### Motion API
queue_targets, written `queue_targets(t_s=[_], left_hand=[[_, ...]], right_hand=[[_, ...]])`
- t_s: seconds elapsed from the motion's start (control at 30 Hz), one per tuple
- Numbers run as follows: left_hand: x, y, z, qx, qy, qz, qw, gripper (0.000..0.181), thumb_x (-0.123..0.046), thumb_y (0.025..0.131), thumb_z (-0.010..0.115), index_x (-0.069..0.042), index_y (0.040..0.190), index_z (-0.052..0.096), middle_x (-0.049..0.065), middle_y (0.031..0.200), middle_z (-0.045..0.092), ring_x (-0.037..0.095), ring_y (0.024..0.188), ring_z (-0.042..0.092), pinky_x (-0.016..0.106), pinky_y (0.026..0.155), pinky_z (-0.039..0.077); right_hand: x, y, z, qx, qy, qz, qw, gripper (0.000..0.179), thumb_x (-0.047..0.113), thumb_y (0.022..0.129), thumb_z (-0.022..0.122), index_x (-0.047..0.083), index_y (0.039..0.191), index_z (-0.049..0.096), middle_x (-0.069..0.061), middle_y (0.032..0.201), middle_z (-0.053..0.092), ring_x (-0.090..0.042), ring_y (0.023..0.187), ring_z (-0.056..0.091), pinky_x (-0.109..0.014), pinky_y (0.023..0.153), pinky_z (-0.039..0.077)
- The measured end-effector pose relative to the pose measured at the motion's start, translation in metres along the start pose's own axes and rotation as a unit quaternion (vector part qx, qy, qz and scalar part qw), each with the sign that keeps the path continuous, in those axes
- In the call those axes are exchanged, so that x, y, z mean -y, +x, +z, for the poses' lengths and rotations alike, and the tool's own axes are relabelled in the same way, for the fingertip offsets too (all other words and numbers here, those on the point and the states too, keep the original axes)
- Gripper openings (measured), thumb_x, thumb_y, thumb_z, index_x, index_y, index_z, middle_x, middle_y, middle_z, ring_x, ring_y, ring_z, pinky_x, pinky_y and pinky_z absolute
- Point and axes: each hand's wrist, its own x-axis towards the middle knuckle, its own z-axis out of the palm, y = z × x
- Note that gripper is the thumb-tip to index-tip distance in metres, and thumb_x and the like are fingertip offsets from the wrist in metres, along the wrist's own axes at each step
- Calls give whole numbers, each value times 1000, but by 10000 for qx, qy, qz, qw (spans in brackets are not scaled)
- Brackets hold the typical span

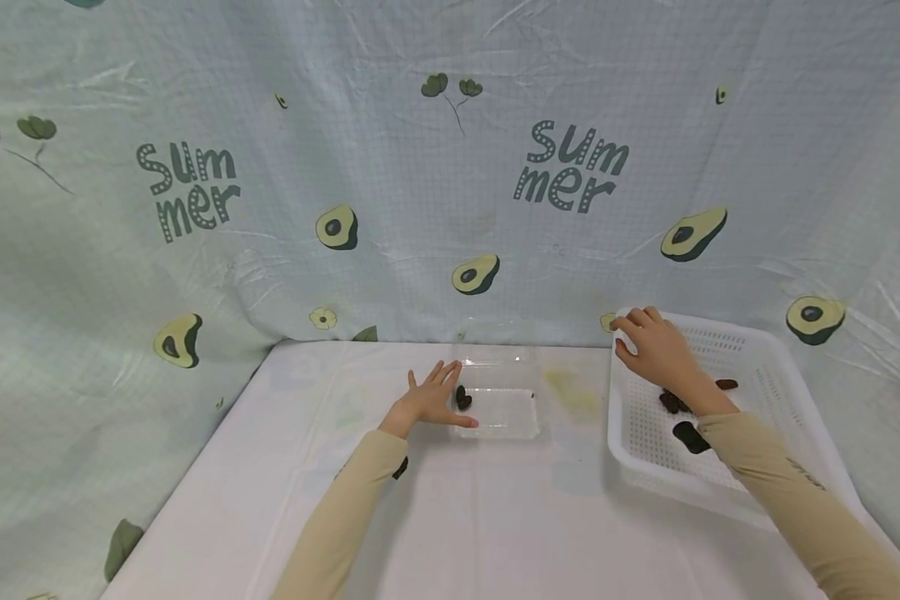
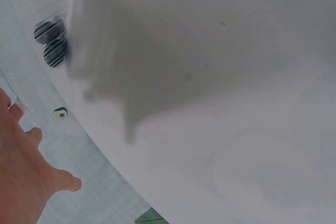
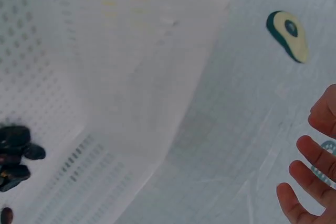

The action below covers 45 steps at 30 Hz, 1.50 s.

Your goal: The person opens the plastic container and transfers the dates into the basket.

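Observation:
A clear plastic box with its lid raised lies on the table, and dark oval pieces that look like dates sit at its left end. My left hand is spread at the box's left side; I cannot tell whether it touches. Over the left rim of a white perforated basket hovers my right hand, its fingers loosely bent and nothing visible between them in the right wrist view. Several dark brown pieces lie in the basket, partly hidden in the head view by the right wrist.
A white cloth covers the table; a yellowish stain marks it between box and basket. Behind hangs a pale curtain printed with avocados and lettering, reaching down to the table's back edge.

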Motion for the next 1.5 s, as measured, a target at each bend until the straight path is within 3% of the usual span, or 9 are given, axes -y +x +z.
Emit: queue_targets(t_s=[0.43,0.67,1.07,1.27,1.5], left_hand=[[-2,0,-3,104,40,-111,9999,106,-64,71,58,-12,145,3,2,152,5,27,140,0,70,98,4],[-1,2,-4,175,82,-217,9996,107,-66,71,58,-13,145,1,2,152,3,27,140,0,70,98,4],[-2,2,-3,192,116,-210,9995,108,-69,70,55,-15,145,-1,0,153,0,26,140,-8,69,99,1],[3,0,-3,86,222,-65,9997,105,-72,71,50,-17,145,-2,-2,152,-2,25,140,-8,69,100,2],[10,-6,-5,87,123,-59,9999,99,-67,73,53,-18,145,5,-2,152,4,27,140,-7,70,99,2]], right_hand=[[65,55,27,-122,784,-34,9968,13,7,79,60,7,92,61,-9,82,55,-27,77,48,-34,55,41],[91,69,53,255,969,140,9949,19,9,80,58,7,99,60,-9,88,56,-26,82,49,-33,56,44],[128,64,99,1219,842,157,9888,24,15,81,61,7,104,59,-9,97,57,-23,87,51,-33,65,48],[137,54,123,1728,899,-233,9806,25,15,79,65,8,103,62,-6,100,58,-21,91,50,-33,67,49],[145,46,140,2171,771,-936,9686,32,20,79,68,14,110,62,-1,105,61,-19,94,50,-34,70,50]])
